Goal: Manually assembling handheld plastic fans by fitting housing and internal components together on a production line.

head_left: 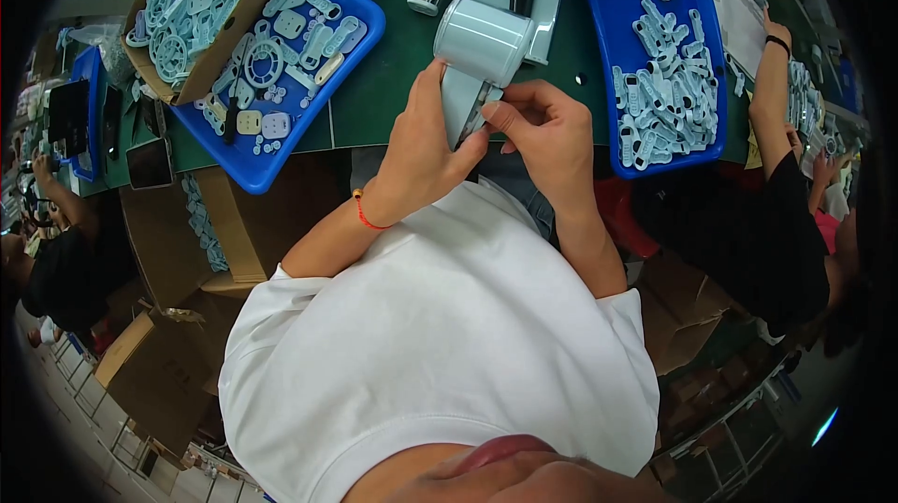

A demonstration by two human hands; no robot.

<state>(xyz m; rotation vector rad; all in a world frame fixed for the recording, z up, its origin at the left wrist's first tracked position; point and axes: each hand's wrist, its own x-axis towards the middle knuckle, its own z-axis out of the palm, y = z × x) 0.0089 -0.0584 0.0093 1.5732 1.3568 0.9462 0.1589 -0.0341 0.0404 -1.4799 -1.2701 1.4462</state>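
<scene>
A pale grey-blue handheld fan (pixel 485 40) with a drum-shaped head and a straight handle is held over the table's near edge. My left hand (pixel 423 134) wraps round its handle from the left, thumb toward the lower end. Along the handle's right side runs an opening with dark inner parts (pixel 474 115) showing. My right hand (pixel 552 129) is closed in a pinch at that opening, thumb and forefinger together; whatever sits between the fingertips is hidden. More fan bodies (pixel 552 12) lie just beyond, one with a round grille and one with its handle's inside exposed.
At the left, a blue tray (pixel 309 110) holds loose plastic parts and a cardboard box (pixel 201 82) of rings. Another blue tray (pixel 617 129) with many small pale covers stands right. A phone (pixel 150 164) lies at the left table edge. Co-workers' arms (pixel 772 101) are on both sides.
</scene>
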